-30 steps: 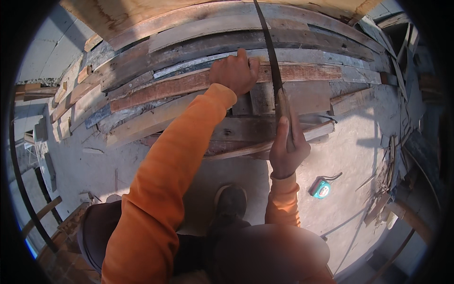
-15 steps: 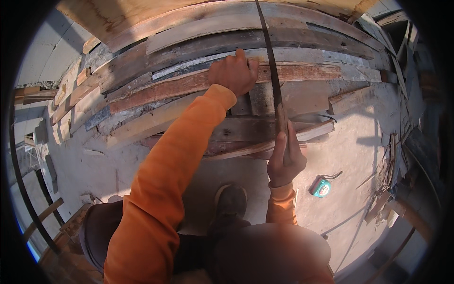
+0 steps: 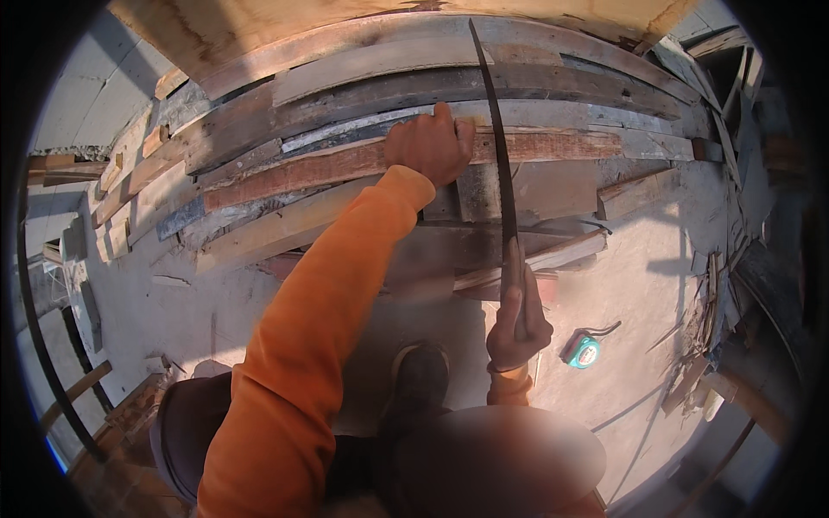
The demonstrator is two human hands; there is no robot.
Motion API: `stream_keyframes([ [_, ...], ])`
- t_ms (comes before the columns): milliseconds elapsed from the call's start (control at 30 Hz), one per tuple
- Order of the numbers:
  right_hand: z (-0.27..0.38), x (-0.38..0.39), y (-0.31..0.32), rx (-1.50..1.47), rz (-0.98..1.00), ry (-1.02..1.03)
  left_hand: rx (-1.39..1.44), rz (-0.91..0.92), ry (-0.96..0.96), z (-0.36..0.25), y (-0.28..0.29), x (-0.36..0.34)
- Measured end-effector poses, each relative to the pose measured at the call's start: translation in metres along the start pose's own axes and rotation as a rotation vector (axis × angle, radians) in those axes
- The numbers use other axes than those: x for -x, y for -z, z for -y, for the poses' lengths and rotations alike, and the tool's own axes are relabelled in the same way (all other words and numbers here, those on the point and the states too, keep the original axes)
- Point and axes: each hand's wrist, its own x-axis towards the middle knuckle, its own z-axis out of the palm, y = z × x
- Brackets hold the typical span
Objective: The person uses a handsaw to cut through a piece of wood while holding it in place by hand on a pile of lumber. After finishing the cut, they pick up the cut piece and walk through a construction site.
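Observation:
My left hand (image 3: pixel 429 147), in an orange sleeve, is curled over a worn reddish plank (image 3: pixel 285 166), fingers bent over its far side among stacked boards. My right hand (image 3: pixel 519 321) grips the wooden handle of a long, dark saw (image 3: pixel 494 129), its blade lying across the planks just right of the left hand and pointing away from me. The blade's contact with any one board is hard to make out. A teal tape measure (image 3: pixel 584 350) lies on the concrete floor (image 3: pixel 639 285) to the right of my right hand.
A plywood panel (image 3: pixel 345 15) spans the far end of the boards. Loose scrap wood (image 3: pixel 708 302) is piled along the right side. At the left are a dark bar (image 3: pixel 39 337) and concrete blocks (image 3: pixel 82 285). My shoe (image 3: pixel 419 380) stands on the floor below.
My right hand and the saw have slid back toward me, so the blade's tip now sits lower. My left hand stays on the plank, shifted only slightly in the picture.

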Motion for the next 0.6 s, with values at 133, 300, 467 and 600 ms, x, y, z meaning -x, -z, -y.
stream_keyframes([
  [133, -0.014, 0.069, 0.035, -0.01, -0.059, 0.124, 0.022, 0.032, 0.008, -0.002, -0.001, 0.003],
  [300, 0.007, -0.047, -0.025, 0.03, -0.053, 0.015, 0.059, -0.061, -0.059, -0.006, -0.008, 0.002],
  [467, -0.004, 0.008, 0.001, 0.007, 0.009, -0.048, 0.028, -0.032, -0.006, 0.007, -0.008, 0.006],
  [600, -0.019, 0.082, 0.045, 0.062, -0.018, 0.04, 0.036, -0.042, -0.037, -0.001, -0.009, -0.001],
])
